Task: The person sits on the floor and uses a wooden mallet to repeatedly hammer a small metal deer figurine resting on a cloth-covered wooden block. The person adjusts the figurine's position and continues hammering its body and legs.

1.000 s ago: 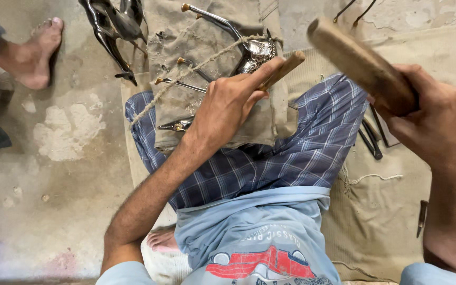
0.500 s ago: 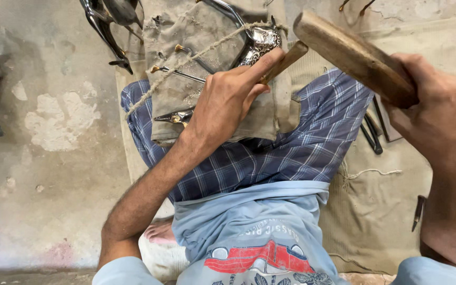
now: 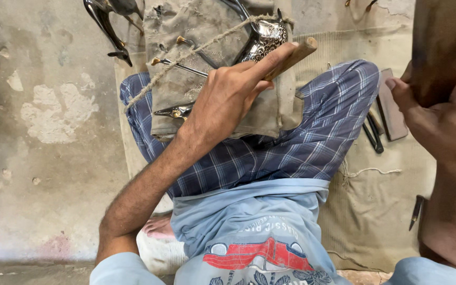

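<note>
My left hand (image 3: pixel 227 100) grips a wooden-handled chisel (image 3: pixel 297 54), its index finger lying along the handle. The tool points at an engraved silver metal piece (image 3: pixel 264 39) tied with rope onto a grey cloth-wrapped block (image 3: pixel 196 31) resting on my legs. My right hand (image 3: pixel 444 113) is raised at the right edge, closed around a thick wooden mallet (image 3: pixel 439 39) that stands above the hand and runs out of the top of the view. My crossed legs wear blue checked cloth.
A shiny metal animal figure (image 3: pixel 106 21) lies on the concrete floor at upper left. Dark hand tools (image 3: pixel 374 134) and a flat stone (image 3: pixel 391 108) lie on the beige sacking (image 3: pixel 376 211) at right. A small dark chisel (image 3: pixel 415 211) lies near my right forearm.
The right hand has lifted the mallet higher and closer to the camera, from slanting toward the chisel to nearly upright. The left hand keeps the chisel on the metal piece. The view shifted slightly.
</note>
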